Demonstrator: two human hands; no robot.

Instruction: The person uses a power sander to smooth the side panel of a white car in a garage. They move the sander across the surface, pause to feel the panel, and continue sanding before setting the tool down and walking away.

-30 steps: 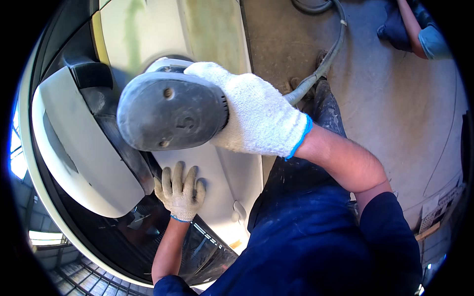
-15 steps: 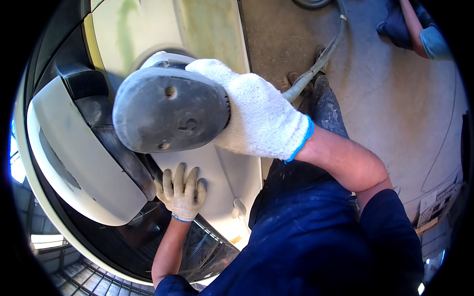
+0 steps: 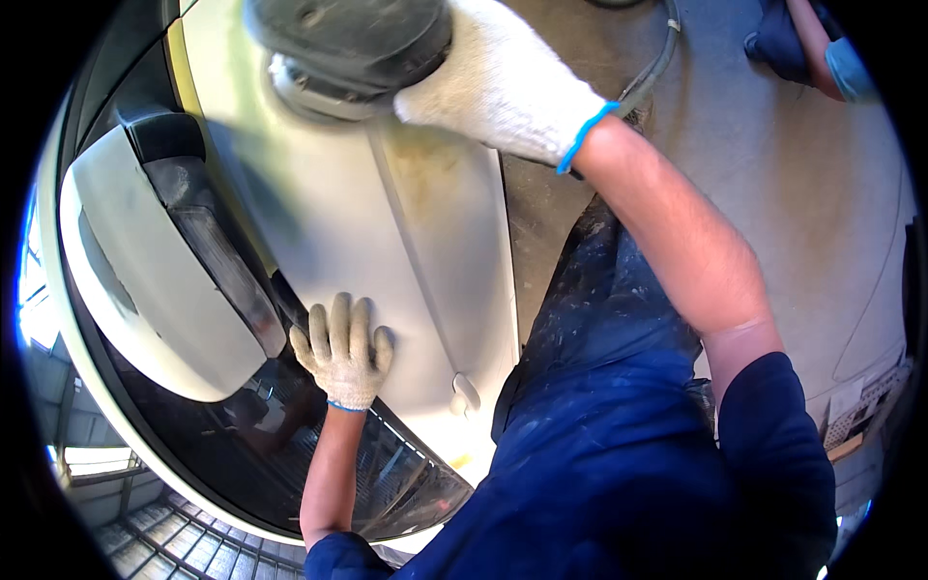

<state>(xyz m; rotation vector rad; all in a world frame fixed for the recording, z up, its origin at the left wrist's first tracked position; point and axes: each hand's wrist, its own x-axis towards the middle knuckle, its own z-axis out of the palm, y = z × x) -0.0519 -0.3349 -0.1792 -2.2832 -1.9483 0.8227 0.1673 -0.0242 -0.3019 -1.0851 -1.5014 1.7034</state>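
My right hand [image 3: 503,82], in a white knit glove with a blue cuff, is wrapped round a grey, dusty power sander [image 3: 353,39]. The sander is at the top of the view, its pad side toward the pale car door [image 3: 338,213]; I cannot tell whether the pad touches the panel. Greenish-yellow patches show on the door around it. My left hand [image 3: 346,353], in a dusty glove, lies with fingers spread on the door's upper edge, beside the window. Just left of it the pale side mirror [image 3: 174,280] juts out.
A grey hose [image 3: 657,72] runs over the concrete floor [image 3: 764,222] behind my right wrist. Part of another person [image 3: 820,58] shows at the upper right. The door handle [image 3: 466,394] is right of my left hand. A perforated white object [image 3: 860,411] stands far right.
My right hand and the sander have moved up in the view, farther along the door, uncovering more of the panel. My left hand stays spread on the door.
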